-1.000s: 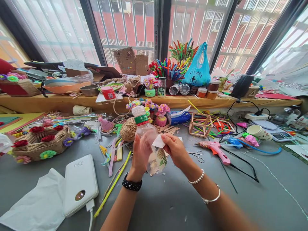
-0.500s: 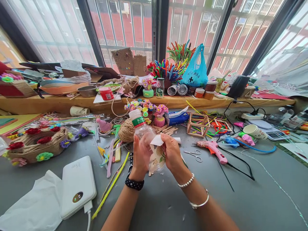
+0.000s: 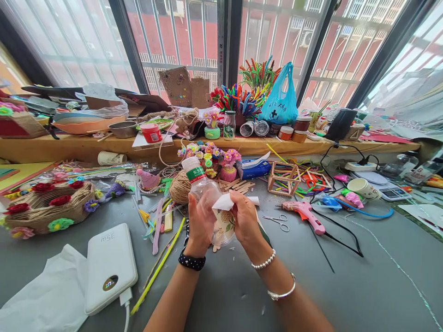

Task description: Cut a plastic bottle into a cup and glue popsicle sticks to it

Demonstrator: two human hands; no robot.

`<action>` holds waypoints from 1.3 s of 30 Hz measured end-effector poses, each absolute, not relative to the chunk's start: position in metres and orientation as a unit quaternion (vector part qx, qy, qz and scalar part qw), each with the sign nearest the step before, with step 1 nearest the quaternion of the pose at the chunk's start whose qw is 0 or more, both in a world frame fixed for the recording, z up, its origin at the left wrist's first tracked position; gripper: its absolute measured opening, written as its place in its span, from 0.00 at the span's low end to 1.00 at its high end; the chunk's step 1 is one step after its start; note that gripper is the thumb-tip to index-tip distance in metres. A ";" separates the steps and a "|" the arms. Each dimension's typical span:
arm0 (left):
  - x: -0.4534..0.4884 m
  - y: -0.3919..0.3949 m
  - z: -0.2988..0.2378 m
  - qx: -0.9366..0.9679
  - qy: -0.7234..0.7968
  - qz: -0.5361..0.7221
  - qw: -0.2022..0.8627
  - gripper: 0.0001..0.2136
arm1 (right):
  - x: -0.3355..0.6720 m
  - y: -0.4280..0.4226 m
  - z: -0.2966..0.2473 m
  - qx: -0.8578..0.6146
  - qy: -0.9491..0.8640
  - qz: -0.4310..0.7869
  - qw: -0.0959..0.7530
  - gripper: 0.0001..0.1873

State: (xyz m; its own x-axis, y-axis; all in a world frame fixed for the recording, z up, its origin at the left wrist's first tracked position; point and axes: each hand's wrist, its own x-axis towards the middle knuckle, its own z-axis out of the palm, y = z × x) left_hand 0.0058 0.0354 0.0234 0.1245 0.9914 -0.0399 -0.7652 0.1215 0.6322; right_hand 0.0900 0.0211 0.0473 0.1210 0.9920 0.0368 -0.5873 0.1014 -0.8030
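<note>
My left hand (image 3: 200,226) is wrapped round a clear plastic bottle (image 3: 204,189) with a white cap and a green label at its neck. The bottle leans, its cap toward the upper left. My right hand (image 3: 247,219) pinches a sheet of floral-patterned paper (image 3: 224,222) between thumb and fingers. Its white back shows where the upper edge curls over. The paper lies against the lower part of the bottle; whether it is stuck there I cannot tell. Small scissors (image 3: 278,221) lie right of my right hand, and a ball of twine (image 3: 180,186) sits behind the bottle.
A pink glue gun (image 3: 308,216) with a black cord lies on the right. At left are a white power bank (image 3: 110,267) and a twine basket (image 3: 48,214) with knitted flowers. Wooden sticks (image 3: 240,185) and a wooden frame (image 3: 284,178) lie behind my hands.
Both hands, the bottle and the paper have shifted very slightly left in view, along with the whole scene. The grip on each looks the same.
</note>
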 end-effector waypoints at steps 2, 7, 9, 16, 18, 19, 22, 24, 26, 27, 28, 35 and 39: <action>0.005 0.037 0.023 0.264 0.256 0.627 0.687 0.27 | 0.093 0.021 0.047 -0.338 -0.370 0.553 0.665 0.13; 0.002 0.036 0.022 0.404 0.336 0.639 0.561 0.24 | 0.106 0.020 0.047 -0.428 -0.582 0.358 0.592 0.18; 0.002 0.034 0.023 0.435 0.347 0.632 0.539 0.25 | 0.110 0.018 0.046 -0.442 -0.628 0.314 0.558 0.18; 0.005 0.033 0.027 0.384 0.419 0.630 0.530 0.22 | 0.118 0.015 0.039 -0.449 -0.685 0.276 0.503 0.19; 0.005 0.034 0.028 0.367 0.414 0.650 0.522 0.21 | 0.118 0.015 0.038 -0.457 -0.694 0.272 0.485 0.20; 0.006 0.035 0.028 0.358 0.408 0.658 0.521 0.21 | 0.117 0.015 0.037 -0.462 -0.699 0.268 0.475 0.20; 0.009 0.037 0.030 0.342 0.389 0.669 0.534 0.19 | 0.112 0.014 0.032 -0.482 -0.685 0.264 0.478 0.19; 0.012 0.040 0.029 0.328 0.371 0.675 0.546 0.19 | 0.106 0.014 0.027 -0.497 -0.645 0.276 0.510 0.19; 0.013 0.044 0.028 0.317 0.357 0.675 0.562 0.18 | 0.100 0.015 0.022 -0.511 -0.604 0.288 0.539 0.19; 0.014 0.046 0.027 0.314 0.352 0.672 0.570 0.17 | 0.098 0.016 0.020 -0.516 -0.591 0.289 0.548 0.19; 0.014 0.048 0.026 0.314 0.349 0.669 0.576 0.17 | 0.096 0.017 0.018 -0.521 -0.583 0.287 0.554 0.19; 0.020 0.059 0.025 0.327 0.353 0.662 0.575 0.17 | 0.095 0.015 0.012 -0.542 -0.547 0.288 0.569 0.19; 0.025 0.059 0.024 0.344 0.348 0.649 0.582 0.18 | 0.099 0.006 0.011 -0.557 -0.556 0.265 0.558 0.19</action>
